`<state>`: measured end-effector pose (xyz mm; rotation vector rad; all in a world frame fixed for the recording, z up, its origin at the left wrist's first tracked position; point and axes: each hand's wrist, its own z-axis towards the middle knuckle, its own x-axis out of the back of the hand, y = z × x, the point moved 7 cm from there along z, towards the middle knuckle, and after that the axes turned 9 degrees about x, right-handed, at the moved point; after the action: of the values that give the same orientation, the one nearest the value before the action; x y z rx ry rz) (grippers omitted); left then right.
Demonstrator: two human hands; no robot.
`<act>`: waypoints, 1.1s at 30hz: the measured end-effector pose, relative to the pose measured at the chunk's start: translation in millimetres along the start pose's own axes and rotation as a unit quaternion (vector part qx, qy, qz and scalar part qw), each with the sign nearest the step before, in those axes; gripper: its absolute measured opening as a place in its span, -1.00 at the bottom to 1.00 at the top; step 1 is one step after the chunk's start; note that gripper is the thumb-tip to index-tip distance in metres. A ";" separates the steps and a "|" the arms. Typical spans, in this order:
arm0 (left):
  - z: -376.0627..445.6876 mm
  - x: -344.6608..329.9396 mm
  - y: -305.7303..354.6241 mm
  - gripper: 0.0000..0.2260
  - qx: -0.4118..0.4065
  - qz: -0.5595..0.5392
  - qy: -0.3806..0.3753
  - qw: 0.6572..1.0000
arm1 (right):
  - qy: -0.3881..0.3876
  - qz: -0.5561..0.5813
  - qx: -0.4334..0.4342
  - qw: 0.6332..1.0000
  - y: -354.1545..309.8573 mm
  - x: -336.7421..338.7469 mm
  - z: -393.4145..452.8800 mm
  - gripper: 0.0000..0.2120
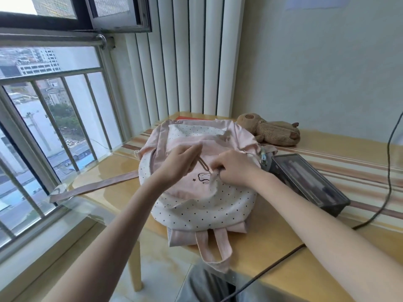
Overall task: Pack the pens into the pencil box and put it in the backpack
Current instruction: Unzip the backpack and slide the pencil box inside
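Note:
A pink and white dotted backpack (202, 203) lies flat on the table with its carry handle toward me. My left hand (178, 163) rests on its front and pinches a thin zipper pull cord. My right hand (234, 168) grips a fold of the backpack's white fabric beside it. A dark translucent pencil box (309, 184) lies shut on the table just right of the backpack, with dim shapes inside. No loose pens are visible.
A brown plush toy (270, 129) lies at the back right of the table (359, 153). A backpack strap (93, 188) stretches left toward the window railing. Black cables (390, 171) run over the table's right side and front edge.

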<state>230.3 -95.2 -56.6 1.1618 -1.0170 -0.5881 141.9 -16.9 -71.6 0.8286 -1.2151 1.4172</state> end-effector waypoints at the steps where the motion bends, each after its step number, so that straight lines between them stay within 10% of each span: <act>1: -2.7 -3.9 0.4 -0.61 -0.005 0.011 -0.045 0.999 | 0.041 0.073 -0.043 0.996 11.3 5.6 -1.9 -0.74; 5: -17.6 -13.1 -9.9 -0.61 -0.016 0.203 -0.123 0.971 | 0.199 0.224 -0.181 0.937 53.6 28.3 -5.3 -0.63; 11: -45.0 24.5 -13.4 -0.66 0.019 0.136 -0.181 0.974 | 0.318 0.262 -0.375 0.830 130.3 43.5 -17.1 -0.77; 15: -41.5 85.3 -33.4 -0.57 0.020 0.183 -0.012 0.983 | 0.360 0.178 -0.299 0.866 109.5 63.9 -13.7 -0.75; 20: -14.9 85.5 -28.6 -0.57 0.034 0.109 0.172 0.978 | 0.039 0.023 0.027 0.999 -29.8 26.2 29.6 -0.83; 23: -5.7 80.6 -21.3 -0.57 0.033 0.025 0.184 0.982 | -0.080 -0.006 0.040 0.996 -54.7 -1.8 29.6 -0.50; 33: 1.3 85.2 -17.7 -0.58 -0.043 0.169 0.286 0.942 | -0.190 0.181 0.012 0.965 -53.3 -40.0 20.4 -0.65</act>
<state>269.7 -171.6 -43.9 0.9678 -0.6533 -0.0070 199.7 -50.4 -91.4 0.9590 -1.7130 1.6116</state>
